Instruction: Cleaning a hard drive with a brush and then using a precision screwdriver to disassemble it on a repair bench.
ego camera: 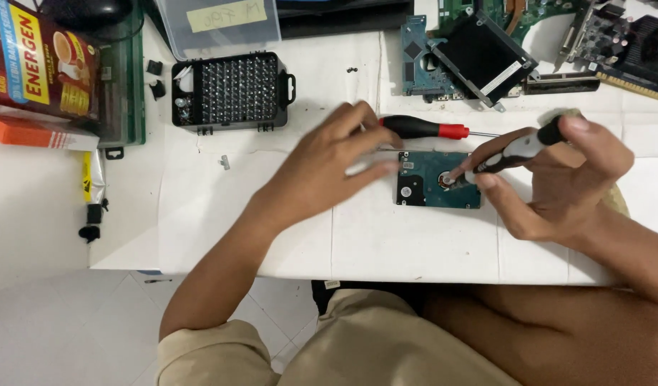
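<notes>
Small hard drive (438, 180) lies circuit-side up on the desk (386, 236), center-right. Right hand (558, 179) grips a precision screwdriver (511, 152), tip on the board. Left hand (329, 168), fingers spread, steadies the drive's left edge. Drive looks rigid, light, board fragile; hold by edges.

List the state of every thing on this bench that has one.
Hard drive: circuit side up, flat on table.
Precision screwdriver: in right hand, tip on drive.
Red-handled screwdriver: lying flat, beside left hand.
Bit case: open, bits showing.
</notes>
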